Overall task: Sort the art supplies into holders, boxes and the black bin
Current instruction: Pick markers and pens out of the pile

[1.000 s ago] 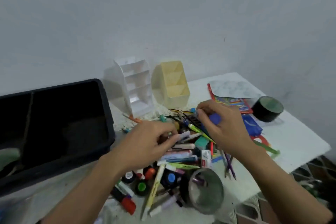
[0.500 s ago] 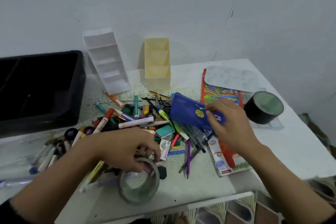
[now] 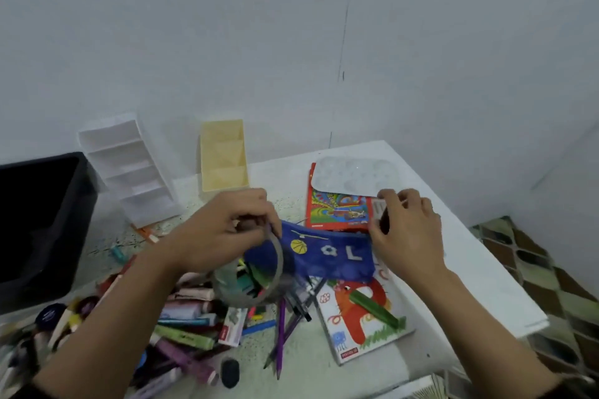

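A blue pencil pouch [image 3: 327, 257] with a basketball print is held up over the pile, stretched between both hands. My left hand [image 3: 223, 230] grips a grey tape roll [image 3: 275, 269] that hangs from its fingers, right at the pouch's left end. My right hand [image 3: 405, 233] pinches the pouch's right end. Below lies a heap of markers, pens and pencils [image 3: 188, 321]. At the back stand a white tiered holder [image 3: 129, 172] and a yellow holder [image 3: 223, 162]. The black bin [image 3: 39, 220] is at the left.
A colouring book [image 3: 359, 330] with a green marker [image 3: 372, 304] on it lies at the front right. Behind it a red book [image 3: 337, 212] sits under a white paint palette [image 3: 351, 175]. The table edge [image 3: 505, 288] runs along the right, with patterned floor beyond.
My left hand picked the tape roll off the table's front and raised it to the pouch. My right hand lifted the pouch and shifted right. The black tape roll at the right is out of sight.
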`<state>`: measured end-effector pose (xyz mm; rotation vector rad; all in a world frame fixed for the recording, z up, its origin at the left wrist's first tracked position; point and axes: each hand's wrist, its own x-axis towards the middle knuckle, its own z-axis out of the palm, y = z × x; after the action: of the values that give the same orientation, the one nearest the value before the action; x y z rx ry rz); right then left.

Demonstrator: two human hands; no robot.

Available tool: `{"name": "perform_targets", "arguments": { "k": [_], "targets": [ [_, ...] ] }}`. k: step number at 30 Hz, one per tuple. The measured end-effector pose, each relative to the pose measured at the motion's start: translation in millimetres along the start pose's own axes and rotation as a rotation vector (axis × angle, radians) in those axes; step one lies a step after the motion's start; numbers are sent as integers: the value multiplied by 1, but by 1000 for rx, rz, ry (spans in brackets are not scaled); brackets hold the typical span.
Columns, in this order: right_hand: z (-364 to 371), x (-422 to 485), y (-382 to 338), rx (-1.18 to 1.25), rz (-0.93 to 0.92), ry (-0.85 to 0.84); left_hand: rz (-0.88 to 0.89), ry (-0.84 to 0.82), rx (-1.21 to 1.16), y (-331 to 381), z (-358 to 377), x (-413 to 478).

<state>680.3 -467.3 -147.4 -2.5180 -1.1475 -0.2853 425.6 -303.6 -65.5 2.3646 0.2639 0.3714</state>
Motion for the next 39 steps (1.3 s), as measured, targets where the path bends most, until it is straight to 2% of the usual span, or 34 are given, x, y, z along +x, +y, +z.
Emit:
{"name": "perform_targets", "arguments": {
  "k": [5,9,17,23,28,34,39],
  "targets": [
    [3,-7,17,100,-42,-56,27,0,12,8,27,51],
    [-14,-8,12,194,-70,18,37,32,43,11,33,63],
    [-42,0,-67,252,-421,126,-61,295,134,-4,-23,26],
    [-30,9,-164,380,-781,86,-189,503,192,-25,-94,-59],
    [-10,-2,-279,484,-986,63,-341,682,233,-56,-147,-161],
    [11,-36,-417,624,-1122,40,-481,756,309,-95,-213,-274],
    [32,-58,-528,662,-1157,-1,-575,779,405,-145,-280,-356]
  ]
}}
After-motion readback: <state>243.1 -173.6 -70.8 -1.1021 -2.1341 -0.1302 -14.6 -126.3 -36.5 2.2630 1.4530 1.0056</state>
